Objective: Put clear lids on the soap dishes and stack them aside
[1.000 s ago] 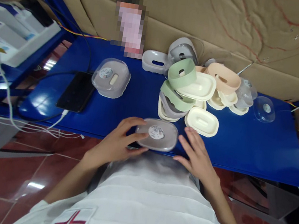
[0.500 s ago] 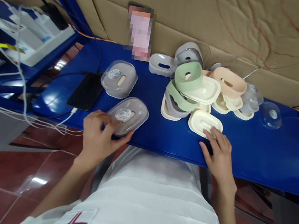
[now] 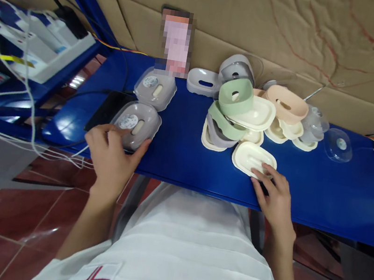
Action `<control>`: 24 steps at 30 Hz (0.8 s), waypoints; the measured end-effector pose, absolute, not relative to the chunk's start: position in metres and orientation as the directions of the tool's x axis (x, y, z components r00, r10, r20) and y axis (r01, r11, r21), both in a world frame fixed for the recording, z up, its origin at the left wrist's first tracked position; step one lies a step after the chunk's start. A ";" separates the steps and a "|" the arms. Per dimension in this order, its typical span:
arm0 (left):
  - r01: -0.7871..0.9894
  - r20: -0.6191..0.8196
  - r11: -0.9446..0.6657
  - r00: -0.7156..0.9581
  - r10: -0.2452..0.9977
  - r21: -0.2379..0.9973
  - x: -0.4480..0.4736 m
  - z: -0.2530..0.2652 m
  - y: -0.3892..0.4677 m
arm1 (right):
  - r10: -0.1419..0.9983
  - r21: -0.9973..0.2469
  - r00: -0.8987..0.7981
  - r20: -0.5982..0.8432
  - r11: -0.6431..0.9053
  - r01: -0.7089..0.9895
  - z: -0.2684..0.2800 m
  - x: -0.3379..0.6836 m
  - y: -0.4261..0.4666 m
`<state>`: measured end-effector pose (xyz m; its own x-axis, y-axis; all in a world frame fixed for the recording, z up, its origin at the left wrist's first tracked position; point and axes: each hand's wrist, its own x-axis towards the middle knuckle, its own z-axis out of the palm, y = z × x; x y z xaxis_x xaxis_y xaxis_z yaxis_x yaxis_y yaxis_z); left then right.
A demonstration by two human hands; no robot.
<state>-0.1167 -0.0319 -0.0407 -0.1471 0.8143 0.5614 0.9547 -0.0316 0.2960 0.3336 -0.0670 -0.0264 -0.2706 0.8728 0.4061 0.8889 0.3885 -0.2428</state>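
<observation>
My left hand (image 3: 112, 154) is closed round the near side of a grey soap dish (image 3: 144, 126) with a clear lid and a round label. Its fingers rest on the top and its thumb lies along the right edge. Just behind stands a second lidded grey soap dish (image 3: 166, 94). At the right, my right hand (image 3: 274, 191) grips the near right edge of a cream oval tray (image 3: 250, 157), fingertips on its top and thumb at the rim. Behind that tray lies a pile with green soap dish shells (image 3: 238, 103), grey shells, a peach shell (image 3: 285, 101) and more cream trays.
A black phone (image 3: 102, 110) with a white cable lies left of the grey soap dishes. Another phone (image 3: 176, 41), its screen blurred, leans against the cardboard (image 3: 235, 15). Clear lids (image 3: 338, 145) lie at the right of the blue table (image 3: 184, 158). A white power strip (image 3: 65, 57) stands at far left.
My left hand has moved left with the lidded grey soap dish, bringing it close in front of the other one, which now sits slightly farther back. The cream tray has shifted slightly left and nearer.
</observation>
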 end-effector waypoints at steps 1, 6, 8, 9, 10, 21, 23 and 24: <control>0.953 0.565 -0.039 -0.146 0.812 0.302 -0.115 -0.039 -0.029 | 0.871 -0.248 -0.274 0.407 0.394 0.885 -0.025 0.334 -0.068; 0.939 0.704 -0.241 -0.002 0.710 0.246 -0.089 -0.030 -0.033 | 0.874 -0.300 -0.326 0.361 0.440 0.846 -0.019 0.326 -0.073; 0.847 0.687 -0.472 0.193 0.701 0.243 -0.071 -0.025 -0.040 | 0.863 -0.313 -0.369 0.345 0.477 0.821 -0.017 0.318 -0.075; 0.762 0.651 -0.598 0.326 0.685 0.247 -0.061 -0.023 -0.042 | 0.851 -0.318 -0.396 0.345 0.502 0.804 -0.016 0.314 -0.075; 0.666 0.600 -0.701 0.460 0.655 0.255 -0.051 -0.021 -0.044 | 0.838 -0.325 -0.422 0.346 0.529 0.784 -0.015 0.308 -0.075; 0.396 0.428 -0.859 0.749 0.506 0.323 -0.013 -0.025 -0.035 | 0.798 -0.338 -0.495 0.344 0.597 0.728 0.007 0.306 -0.057; 0.387 0.429 -0.842 0.732 0.529 0.376 -0.015 -0.024 -0.034 | 0.838 -0.271 -0.344 0.424 0.479 0.835 0.014 0.328 -0.035; 0.379 0.433 -0.838 0.728 0.532 0.393 -0.015 -0.023 -0.034 | 0.851 -0.227 -0.263 0.455 0.396 0.890 0.017 0.339 -0.021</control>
